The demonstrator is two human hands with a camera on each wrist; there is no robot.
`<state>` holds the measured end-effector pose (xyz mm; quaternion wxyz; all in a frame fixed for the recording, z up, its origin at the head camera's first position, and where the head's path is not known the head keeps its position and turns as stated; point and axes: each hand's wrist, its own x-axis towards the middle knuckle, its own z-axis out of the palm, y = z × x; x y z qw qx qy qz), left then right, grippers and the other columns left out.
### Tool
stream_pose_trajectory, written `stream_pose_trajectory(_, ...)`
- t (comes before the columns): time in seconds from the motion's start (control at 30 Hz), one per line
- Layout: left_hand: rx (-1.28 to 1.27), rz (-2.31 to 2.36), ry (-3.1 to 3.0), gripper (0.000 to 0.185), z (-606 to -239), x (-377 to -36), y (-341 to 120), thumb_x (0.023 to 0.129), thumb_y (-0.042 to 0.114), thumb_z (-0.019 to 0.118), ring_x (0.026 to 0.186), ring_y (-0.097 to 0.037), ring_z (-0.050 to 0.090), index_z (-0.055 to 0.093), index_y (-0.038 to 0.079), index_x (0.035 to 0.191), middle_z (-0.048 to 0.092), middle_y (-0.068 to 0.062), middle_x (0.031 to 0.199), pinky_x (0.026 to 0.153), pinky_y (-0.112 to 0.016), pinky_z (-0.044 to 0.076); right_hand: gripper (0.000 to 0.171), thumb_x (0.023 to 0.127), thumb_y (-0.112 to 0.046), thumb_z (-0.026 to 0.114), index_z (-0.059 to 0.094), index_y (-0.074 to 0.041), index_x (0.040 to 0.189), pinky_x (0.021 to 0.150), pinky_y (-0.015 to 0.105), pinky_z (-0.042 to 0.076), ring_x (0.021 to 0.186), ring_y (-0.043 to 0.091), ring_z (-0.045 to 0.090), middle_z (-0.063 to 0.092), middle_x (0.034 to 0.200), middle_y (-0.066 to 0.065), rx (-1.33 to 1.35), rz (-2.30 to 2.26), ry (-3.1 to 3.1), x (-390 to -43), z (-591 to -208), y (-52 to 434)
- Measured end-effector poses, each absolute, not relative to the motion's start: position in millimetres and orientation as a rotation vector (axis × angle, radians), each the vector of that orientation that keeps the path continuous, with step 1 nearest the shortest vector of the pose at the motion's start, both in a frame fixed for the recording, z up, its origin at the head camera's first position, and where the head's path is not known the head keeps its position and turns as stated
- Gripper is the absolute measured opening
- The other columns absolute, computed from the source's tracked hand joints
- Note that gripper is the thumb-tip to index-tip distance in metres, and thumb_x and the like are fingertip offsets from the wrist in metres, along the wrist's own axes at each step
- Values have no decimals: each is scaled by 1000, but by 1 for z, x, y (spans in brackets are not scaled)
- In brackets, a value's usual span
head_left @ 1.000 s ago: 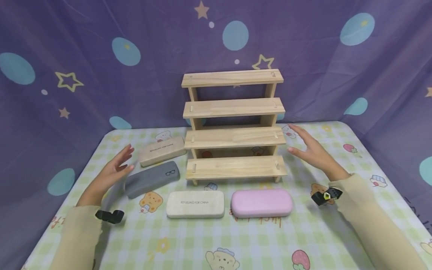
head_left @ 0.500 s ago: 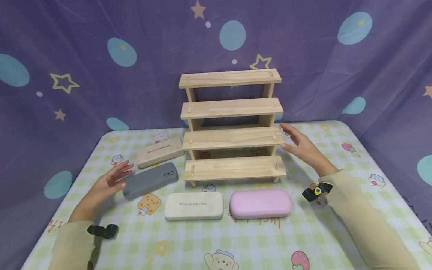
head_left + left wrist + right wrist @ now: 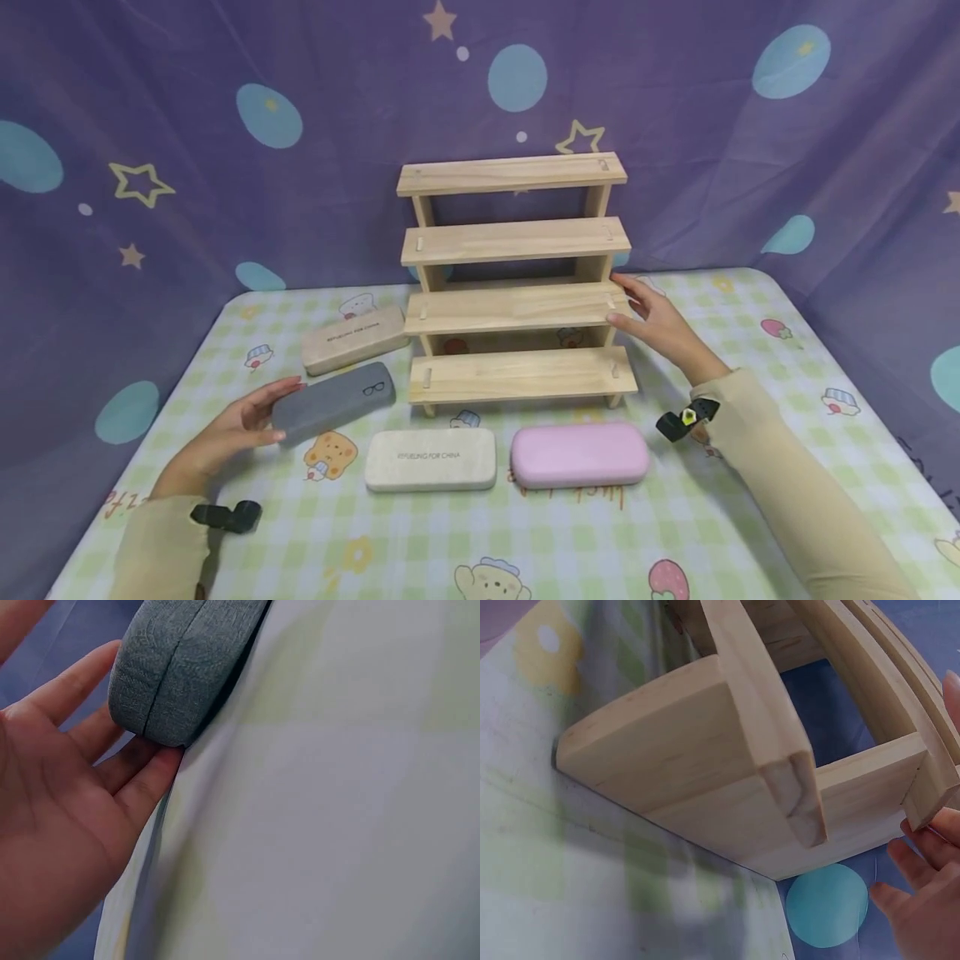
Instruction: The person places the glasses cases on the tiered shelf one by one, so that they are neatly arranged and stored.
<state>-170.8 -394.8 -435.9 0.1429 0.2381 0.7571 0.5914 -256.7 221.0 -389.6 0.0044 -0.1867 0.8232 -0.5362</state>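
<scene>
A four-step wooden rack (image 3: 517, 308) stands at the back middle of the table. My left hand (image 3: 258, 414) cups the left end of a grey fabric glasses case (image 3: 335, 401) lying left of the rack. In the left wrist view its straight fingers (image 3: 127, 761) touch the rounded end of the grey case (image 3: 176, 667). My right hand (image 3: 643, 310) is open with its fingertips against the right end of the rack's second step from the bottom. In the right wrist view the fingers (image 3: 922, 885) lie by the side board of the rack (image 3: 705, 772).
A tan case (image 3: 355, 337) lies behind the grey one. A cream case (image 3: 431, 458) and a pink case (image 3: 579, 453) lie side by side in front of the rack. The green checked tablecloth (image 3: 480, 542) covers the table; a purple starry curtain (image 3: 150, 125) hangs behind.
My left hand dropped down and closed in on the grey case's left end. My right hand moved left until it touched the rack's right side.
</scene>
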Motion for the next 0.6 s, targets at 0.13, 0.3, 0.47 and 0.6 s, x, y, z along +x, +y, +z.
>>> stream_pose_trajectory(0.13, 685, 1668, 2187, 75, -434, -169, -393, 81, -18, 55, 133, 5, 27, 20, -6, 146, 30, -3, 152, 98, -9, 25, 65, 92, -12, 61, 28, 6, 145, 111, 47, 21, 138, 37, 24, 28, 149, 24, -541, -1730, 2578, -258, -389, 219)
stream_pose_trajectory(0.3, 676, 1602, 2234, 77, -433, -170, -391, 81, -15, 60, 127, 3, 37, 20, -5, 147, 34, 4, 149, 96, -11, 31, 63, 92, -15, 61, 31, 3, 144, 109, 46, 25, 137, 34, 28, 31, 148, 21, -495, -1747, 2586, -260, -389, 220)
stream_pose_trajectory(0.47, 657, 1588, 2246, 81, -435, -171, -390, 78, -14, 64, 124, 4, 39, 20, -7, 146, 37, 13, 144, 94, -10, 32, 66, 93, -21, 61, 29, -3, 147, 106, 35, 33, 136, 32, 32, 30, 149, 18, -470, -1724, 2569, -261, -390, 221)
stream_pose_trajectory(0.6, 614, 1595, 2255, 84, -436, -171, -390, 77, -13, 67, 123, 5, 39, 20, -7, 146, 38, 16, 142, 94, -10, 32, 66, 93, -22, 61, 28, -5, 148, 99, 20, 38, 135, 31, 34, 30, 150, 16, -455, -1735, 2538, -261, -392, 221)
